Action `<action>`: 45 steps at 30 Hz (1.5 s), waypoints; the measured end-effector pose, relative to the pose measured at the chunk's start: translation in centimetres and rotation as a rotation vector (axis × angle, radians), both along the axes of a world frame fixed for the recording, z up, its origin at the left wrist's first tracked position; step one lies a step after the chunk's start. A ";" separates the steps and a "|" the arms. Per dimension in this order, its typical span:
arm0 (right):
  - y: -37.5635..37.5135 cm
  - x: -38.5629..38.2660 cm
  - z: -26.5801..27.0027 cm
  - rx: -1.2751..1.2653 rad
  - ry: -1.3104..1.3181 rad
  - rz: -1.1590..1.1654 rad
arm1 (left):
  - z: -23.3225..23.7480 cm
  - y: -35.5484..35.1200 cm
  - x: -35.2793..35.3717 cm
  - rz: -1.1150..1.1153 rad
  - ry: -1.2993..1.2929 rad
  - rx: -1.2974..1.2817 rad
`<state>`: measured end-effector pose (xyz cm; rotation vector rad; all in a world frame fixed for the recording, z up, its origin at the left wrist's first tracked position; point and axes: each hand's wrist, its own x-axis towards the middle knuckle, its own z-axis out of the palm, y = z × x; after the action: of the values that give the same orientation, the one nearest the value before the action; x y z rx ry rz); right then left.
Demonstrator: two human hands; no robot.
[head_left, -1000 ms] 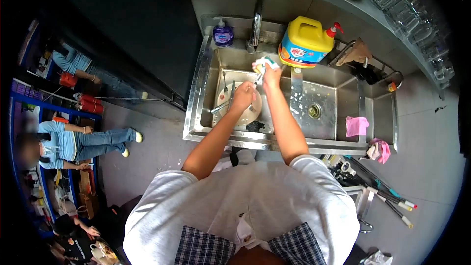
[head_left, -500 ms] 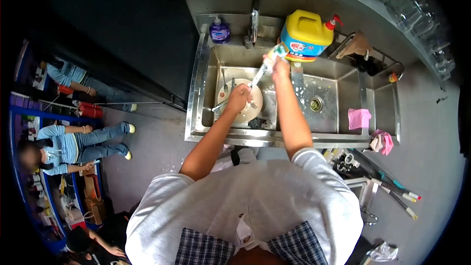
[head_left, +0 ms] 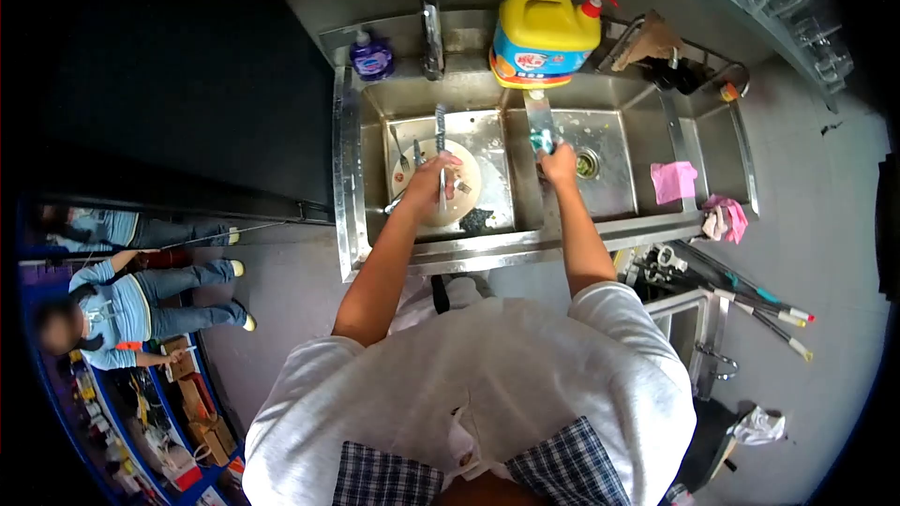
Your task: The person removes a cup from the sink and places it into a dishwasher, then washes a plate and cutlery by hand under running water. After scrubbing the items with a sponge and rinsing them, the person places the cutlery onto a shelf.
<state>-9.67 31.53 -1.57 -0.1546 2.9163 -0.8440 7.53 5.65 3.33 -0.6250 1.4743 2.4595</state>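
My left hand [head_left: 432,184] is closed around a knife [head_left: 441,128], its blade pointing up toward the tap, over a round pale plate [head_left: 466,155] in the left sink basin. A fork [head_left: 399,148] and another piece of cutlery [head_left: 417,152] lie by the plate's left edge, and a dark scrubbing pad [head_left: 476,219] sits at its lower right. Over the divider between the basins, my right hand [head_left: 560,165] grips a teal-and-white sponge [head_left: 541,141], partly covered by the fingers. Food scraps show on the plate.
Behind the sink stand a purple soap bottle [head_left: 371,57], a tap [head_left: 431,37] and a big yellow detergent jug [head_left: 546,37]. Pink cloths [head_left: 673,183] hang at the right. Another person [head_left: 122,309] stands at far left by blue shelving.
My right hand has come away from the knife, moving right and down with the sponge. The knife in my left hand has turned more upright. The person at left has shifted their arms.
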 end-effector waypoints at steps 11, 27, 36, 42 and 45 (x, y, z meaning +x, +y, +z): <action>-2.3 2.0 5.1 0.312 0.023 -0.097 | 0.4 -0.4 -1.1 0.138 -0.160 0.114; -26.7 -9.0 -0.8 -0.480 0.093 0.454 | -2.7 -3.3 -4.7 0.212 -0.096 0.234; -23.4 -2.3 -1.5 -0.726 0.181 0.262 | -1.3 -2.5 -5.8 0.375 -0.165 0.294; -19.7 3.3 2.8 -0.961 -0.886 0.154 | -4.6 -2.4 -5.7 0.258 -0.082 0.074; -22.3 2.2 0.7 -1.133 -0.803 -0.034 | -3.2 -3.2 -5.0 0.194 -0.158 -0.007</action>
<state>-7.50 9.22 -0.90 0.1340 1.4767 -1.8866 2.52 2.46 0.16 -0.9816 1.4219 2.4773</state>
